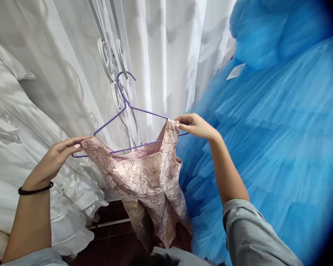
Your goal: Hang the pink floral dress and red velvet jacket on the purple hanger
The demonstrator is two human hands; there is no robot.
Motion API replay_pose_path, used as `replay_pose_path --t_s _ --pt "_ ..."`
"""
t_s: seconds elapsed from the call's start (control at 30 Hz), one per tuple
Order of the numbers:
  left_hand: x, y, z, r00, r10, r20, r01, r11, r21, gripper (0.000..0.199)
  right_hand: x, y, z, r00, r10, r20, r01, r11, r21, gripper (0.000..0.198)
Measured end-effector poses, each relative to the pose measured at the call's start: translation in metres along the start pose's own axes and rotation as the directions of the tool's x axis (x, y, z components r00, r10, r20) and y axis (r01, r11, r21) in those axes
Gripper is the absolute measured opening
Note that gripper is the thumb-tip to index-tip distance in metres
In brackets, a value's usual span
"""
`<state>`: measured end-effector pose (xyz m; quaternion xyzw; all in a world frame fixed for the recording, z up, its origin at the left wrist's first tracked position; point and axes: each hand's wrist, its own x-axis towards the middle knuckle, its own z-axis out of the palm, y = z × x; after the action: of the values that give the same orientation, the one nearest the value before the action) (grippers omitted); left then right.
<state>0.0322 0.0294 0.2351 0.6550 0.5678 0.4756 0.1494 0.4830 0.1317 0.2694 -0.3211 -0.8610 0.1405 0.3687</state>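
A pink brocade dress (144,171) with a flower pattern hangs by its two shoulder straps on a purple hanger (148,112). My left hand (57,157) pinches the left strap at its top, close to the hanger's left end. On the other side, my right hand (195,125) grips the top of the right strap, near the hanger's right end. The hanger's hook stands up in front of a white scrolled metal rack (111,61); I cannot tell whether it rests on the rack. The dress's skirt hangs down toward the floor.
A large blue tulle gown (280,140) with a white tag (236,71) fills the right side. White ruffled dresses (72,195) hang at the left. Behind the rack falls a white pleated curtain (166,48). Dark floor (108,247) shows below.
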Motion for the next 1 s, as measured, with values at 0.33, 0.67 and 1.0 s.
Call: replay_pose_path --t_s 0.33,0.67,1.0 --pt "0.016 0.0 0.02 0.894 0.178 -0.411 -0.166 0.984 0.066 0.029 -0.022 0.0 0.051 0.902 0.239 -0.359 -0.051 0.886 0.462 0.042" --pt "0.02 0.001 0.007 0.984 -0.016 -0.176 0.007 0.999 -0.049 0.034 -0.009 0.004 0.042 0.935 0.203 -0.292 -0.117 0.951 0.285 0.041" --pt "0.026 0.026 0.019 0.939 0.26 -0.228 -0.232 0.962 0.142 0.033 0.01 -0.002 0.06 0.887 0.176 -0.428 -0.058 0.96 0.275 0.043"
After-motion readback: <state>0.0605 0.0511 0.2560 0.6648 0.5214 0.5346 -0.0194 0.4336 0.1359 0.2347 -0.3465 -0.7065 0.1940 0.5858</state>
